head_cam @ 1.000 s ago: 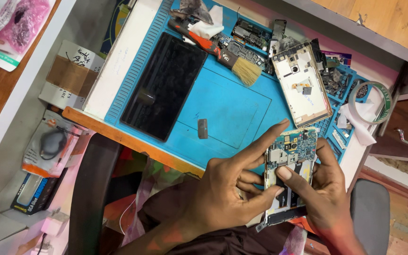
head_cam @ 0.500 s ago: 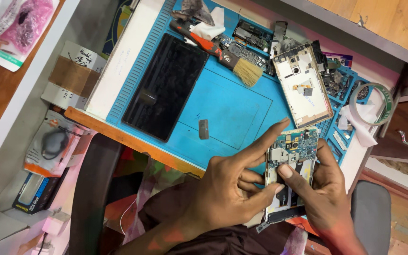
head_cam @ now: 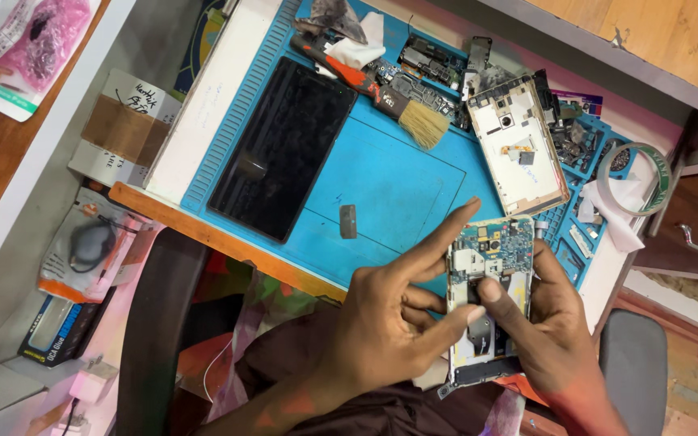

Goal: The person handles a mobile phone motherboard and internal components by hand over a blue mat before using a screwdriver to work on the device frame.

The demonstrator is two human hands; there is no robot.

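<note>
Opened phone chassis (head_cam: 490,295), its blue circuit board and metal shields exposed, sits upright between both hands over the near edge of the blue repair mat (head_cam: 397,186). Left hand (head_cam: 389,323) grips its left side, the index finger stretched up along the board's top corner and the thumb pressing on the middle of the board. Right hand (head_cam: 555,331) cradles it from the right and behind, with its fingers closed around the frame's edge and the thumb laid across the front. So both sets of fingers are closed on the phone.

On the mat lies a black screen panel (head_cam: 284,149) to the left, with a small dark grey strip (head_cam: 348,221) just beside it. A white phone frame (head_cam: 524,157) rests just above the held phone. A brush (head_cam: 401,109) with pale bristles lies near the mat's top among loose circuit parts. A roll of tape (head_cam: 636,182) sits on the bench's right edge.
</note>
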